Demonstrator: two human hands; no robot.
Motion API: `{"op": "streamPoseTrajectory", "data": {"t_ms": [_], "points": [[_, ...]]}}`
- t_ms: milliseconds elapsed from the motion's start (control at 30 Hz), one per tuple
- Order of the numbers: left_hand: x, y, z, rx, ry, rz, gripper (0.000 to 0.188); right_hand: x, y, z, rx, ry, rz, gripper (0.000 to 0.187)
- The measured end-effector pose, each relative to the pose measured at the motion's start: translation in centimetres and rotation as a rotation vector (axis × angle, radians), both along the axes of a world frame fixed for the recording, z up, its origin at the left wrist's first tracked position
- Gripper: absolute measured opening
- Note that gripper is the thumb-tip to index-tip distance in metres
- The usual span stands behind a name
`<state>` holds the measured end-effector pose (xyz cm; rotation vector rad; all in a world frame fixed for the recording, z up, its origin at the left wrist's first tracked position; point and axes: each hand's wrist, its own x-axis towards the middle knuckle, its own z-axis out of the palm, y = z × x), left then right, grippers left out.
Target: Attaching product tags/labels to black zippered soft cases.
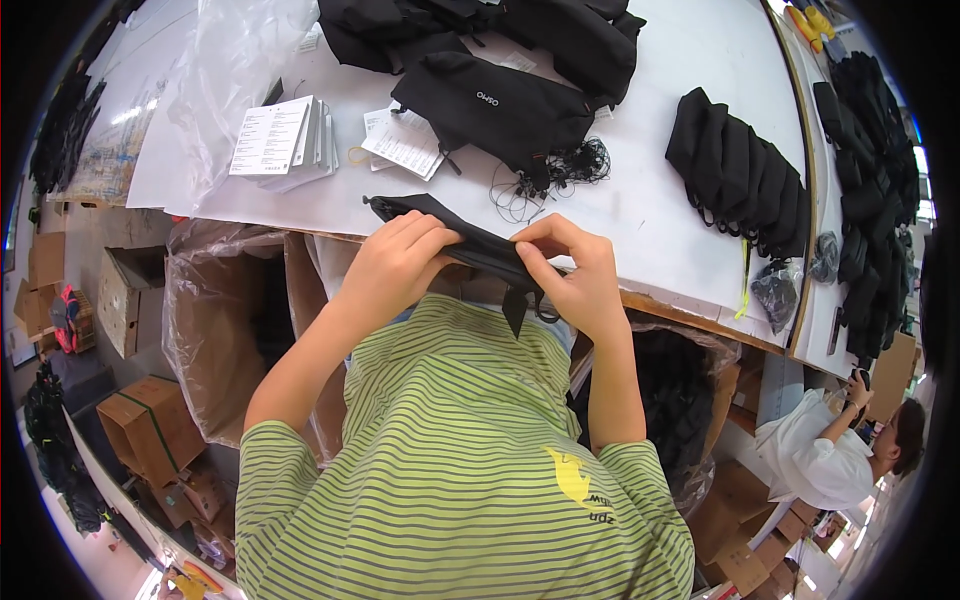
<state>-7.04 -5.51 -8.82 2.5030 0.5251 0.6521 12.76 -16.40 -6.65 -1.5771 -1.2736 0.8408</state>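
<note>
Both my hands hold a long black fabric pouch (488,248) at the near edge of the white table (640,210). My left hand (398,258) has its fingers closed over the pouch's left part. My right hand (575,272) pinches its right part between thumb and fingers, and a pointed black flap hangs below. Beyond my hands lies a larger black pouch (490,105) with white lettering. A tangle of thin black cords (580,165) spreads beside it. White printed tags (405,143) lie partly under that pouch.
A stack of white tags (275,138) and clear plastic sheeting (230,70) are at the left. A row of black pouches (735,165) stands at the right. Plastic-lined cartons (215,330) sit under the table edge. Another person (825,450) is at the far right.
</note>
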Motion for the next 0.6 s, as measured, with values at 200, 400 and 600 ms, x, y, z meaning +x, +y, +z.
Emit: {"op": "streamPoseTrajectory", "data": {"t_ms": [200,400,600], "points": [[0.2,0.2,-0.1,0.072,-0.071,-0.023,0.022,0.0,0.3,0.0,-0.009,0.002,0.021,0.006],[0.4,0.7,-0.6,-0.083,-0.085,0.158,0.017,1.2,0.5,-3.2,0.074,0.327,-0.046,0.048],[0.5,0.8,-0.7,-0.342,-0.028,0.152,0.016,-1.0,-2.6,-5.8,-0.264,0.348,-0.044,0.077]]}}
